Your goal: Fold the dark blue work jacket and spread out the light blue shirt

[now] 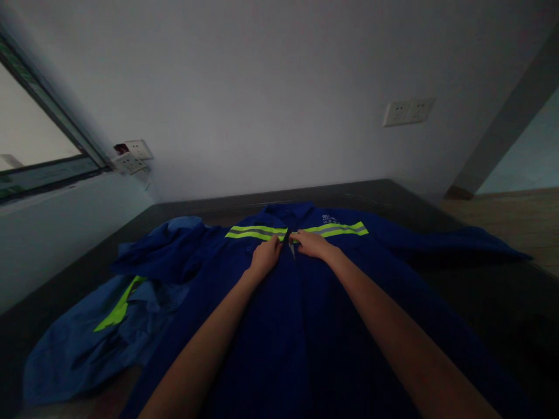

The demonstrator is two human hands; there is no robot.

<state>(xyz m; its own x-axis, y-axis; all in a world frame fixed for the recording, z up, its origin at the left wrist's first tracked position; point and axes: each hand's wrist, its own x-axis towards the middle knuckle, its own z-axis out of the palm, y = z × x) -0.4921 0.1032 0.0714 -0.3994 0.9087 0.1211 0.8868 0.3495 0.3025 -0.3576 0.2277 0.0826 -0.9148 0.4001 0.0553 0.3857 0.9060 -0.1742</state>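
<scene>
A dark blue work jacket (271, 326) with yellow-green reflective bands across the chest lies spread on a dark table, its collar toward the wall. At the front opening, just below the band on the left, my left hand (266, 254) is closed on one front edge. Across a narrow gap my right hand (311, 242) pinches the opposite front edge at the end of the right band. A small pale flap of cloth hangs under the right fingers. The fingertips of both hands are partly hidden, and the lower jacket is very dark.
A lighter blue garment (87, 343) with a yellow-green strip lies crumpled at the left, partly under a jacket sleeve. The dark table (362, 191) meets a white wall with a double socket (408, 112). More sockets (135, 152) sit near the window at the left.
</scene>
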